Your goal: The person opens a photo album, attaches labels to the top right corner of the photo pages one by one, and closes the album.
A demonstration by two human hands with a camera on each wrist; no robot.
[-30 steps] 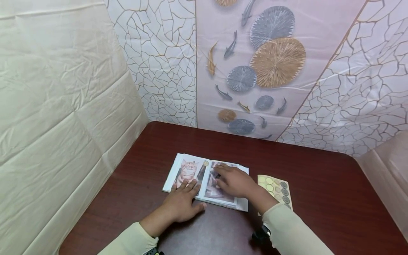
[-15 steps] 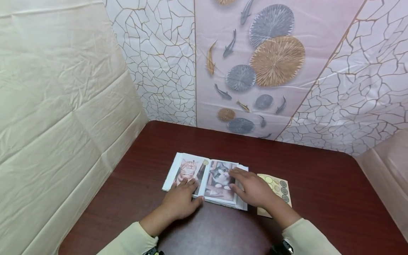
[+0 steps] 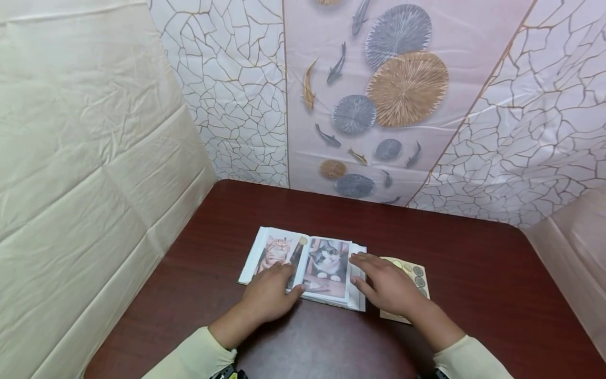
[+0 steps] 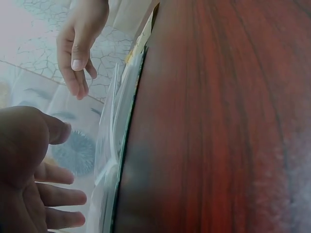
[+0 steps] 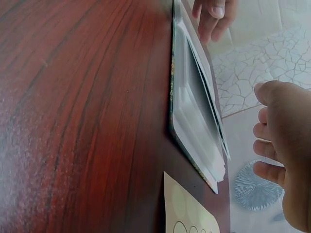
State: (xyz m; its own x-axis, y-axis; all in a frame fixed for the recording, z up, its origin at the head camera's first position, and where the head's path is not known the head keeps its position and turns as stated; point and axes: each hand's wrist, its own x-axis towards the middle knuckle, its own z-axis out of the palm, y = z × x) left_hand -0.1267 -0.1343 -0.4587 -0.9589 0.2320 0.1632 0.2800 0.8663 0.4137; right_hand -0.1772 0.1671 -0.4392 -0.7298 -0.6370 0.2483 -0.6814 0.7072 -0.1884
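A small photo album [image 3: 353, 302] lies open on the table, with a photo of an orange cat [image 3: 276, 251] on its left page. Facing it is a photo of a grey-and-white cat [image 3: 326, 263]. One round gold sticker [image 3: 303, 240] sits near the top corner of the left photo. My left hand [image 3: 269, 295] is over the lower part of the left page, fingers relaxed and holding nothing; whether they touch the page I cannot tell. Raised over the album's right edge, my right hand [image 3: 390, 284] is empty, its fingers [image 5: 268, 148] loosely bent and apart from the pages.
A sheet of round stickers [image 3: 420, 284], yellow and dark, lies right of the album, partly hidden under my right hand. The dark red-brown table [image 3: 473, 273] ends at a patterned cloth backdrop [image 3: 355, 131], with a cream cloth [image 3: 118, 158] on the left.
My right hand has lifted off the right photo and moved right, uncovering the grey-and-white cat. The left hand stays over the left page, its fingers drawn back slightly.
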